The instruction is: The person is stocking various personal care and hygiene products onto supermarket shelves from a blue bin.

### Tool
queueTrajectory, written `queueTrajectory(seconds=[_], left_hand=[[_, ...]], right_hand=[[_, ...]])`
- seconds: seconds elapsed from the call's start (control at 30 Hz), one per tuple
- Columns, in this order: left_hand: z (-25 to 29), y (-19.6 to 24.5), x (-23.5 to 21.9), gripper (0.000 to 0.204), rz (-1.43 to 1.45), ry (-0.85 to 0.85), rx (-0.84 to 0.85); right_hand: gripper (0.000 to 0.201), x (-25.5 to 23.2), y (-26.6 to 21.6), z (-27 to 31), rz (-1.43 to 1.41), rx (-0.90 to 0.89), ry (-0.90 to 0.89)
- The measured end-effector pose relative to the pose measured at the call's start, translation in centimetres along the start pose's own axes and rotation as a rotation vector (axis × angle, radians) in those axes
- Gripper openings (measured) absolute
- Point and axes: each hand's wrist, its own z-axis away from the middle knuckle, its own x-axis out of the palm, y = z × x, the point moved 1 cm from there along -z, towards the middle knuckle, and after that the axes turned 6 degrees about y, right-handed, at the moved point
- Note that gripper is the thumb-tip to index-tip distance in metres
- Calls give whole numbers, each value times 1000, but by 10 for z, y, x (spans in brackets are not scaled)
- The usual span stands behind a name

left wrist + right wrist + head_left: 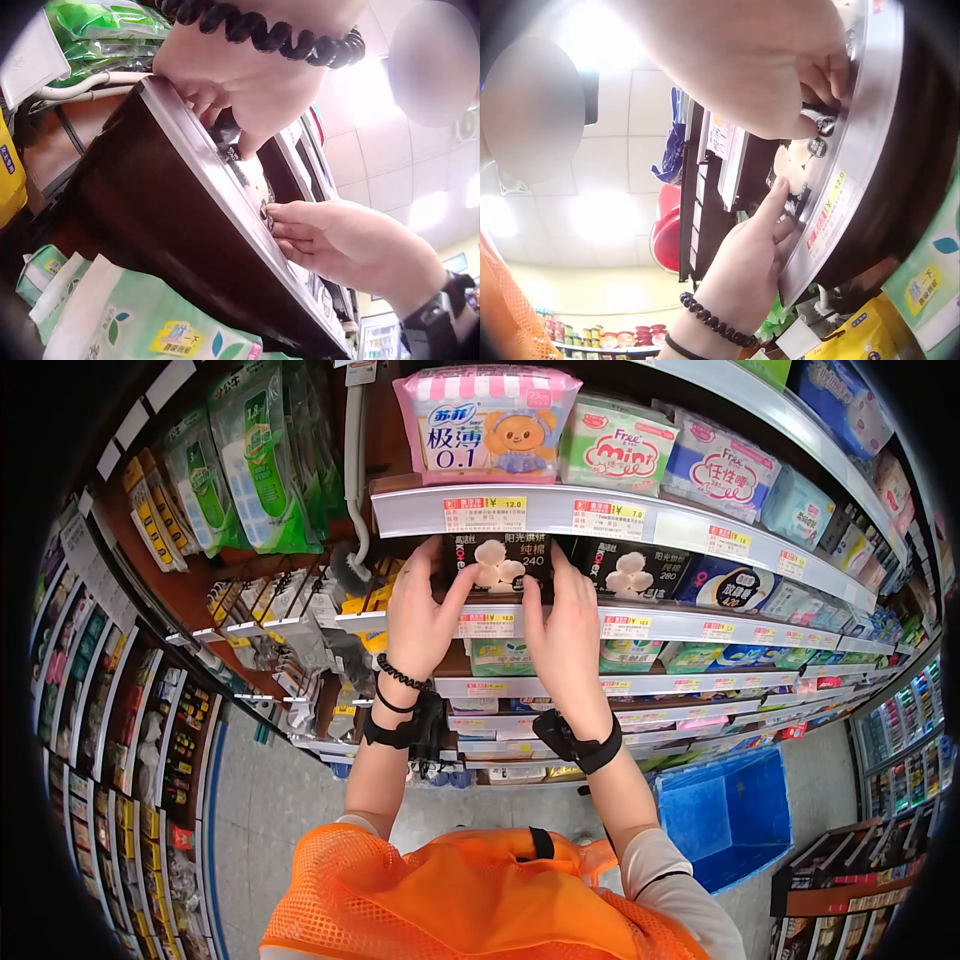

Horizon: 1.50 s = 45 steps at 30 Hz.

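Note:
A black pack of sanitary pads (497, 564) with white cotton flowers on its front sits on the second shelf, between my two hands. My left hand (425, 618) grips its left end, with the thumb against the front. At the right end my right hand (565, 628) holds it the same way, its thumb low on the front and its fingers along the side. In the left wrist view the shelf edge (199, 161) runs just below the left hand (240, 90). The pack's back is hidden inside the shelf.
A similar black pack (632, 572) stands to the right. Above is a pink-striped pack (487, 425) on the upper shelf (560, 505). Hooks with hanging goods (290, 610) and a bent grey pipe (355, 460) are at left. A blue bin (725, 815) stands on the floor.

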Motion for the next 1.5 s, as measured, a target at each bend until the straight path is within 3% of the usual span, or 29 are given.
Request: queueTrajectory(seconds=[0.23,0.3,0.37,0.43,0.47,0.57,0.6,0.63,0.67,0.8,0.9,0.93,1.1,1.2,1.27,1.47,1.5], left_hand=[[7,3,-5,49,38,-22,1],[9,4,-6,50,-39,41,131],[21,8,-12,44,-39,36,111],[41,11,-25,32,39,327,243],[45,13,-23,26,43,354,220],[97,-8,-22,23,240,380,180],[111,-10,-19,21,213,272,124],[120,-10,-16,19,187,164,69],[123,-10,-14,17,209,172,45],[131,-11,8,30,221,-71,-128],[137,-18,21,37,292,-56,-257],[134,-19,24,46,271,-57,-234],[131,-30,43,59,318,-81,-259],[128,-32,46,63,376,-104,-270],[132,-30,46,70,493,-113,-352],[137,-10,47,85,428,-38,-335],[136,-6,47,87,419,-13,-345]], right_hand=[[46,-7,-1,11,4,23,-66],[47,-9,0,14,-42,-10,-28],[49,-15,-1,23,-45,17,-44],[51,-26,-2,43,-62,-58,-52],[44,-27,-2,45,-74,-24,-39],[35,-31,24,89,-48,-43,-3],[35,-32,31,98,-46,-40,-5],[32,-32,38,107,-65,82,-72],[29,-32,44,112,-85,202,-139],[39,-29,64,109,40,221,-96],[47,-25,73,106,-121,346,-137],[55,-22,73,104,-167,448,-225],[59,-7,88,104,-221,396,-187],[62,9,94,105,-358,517,-362],[66,13,90,113,-375,516,-343],[74,-3,80,105,-503,573,-286],[74,-7,78,98,-431,403,-276]])
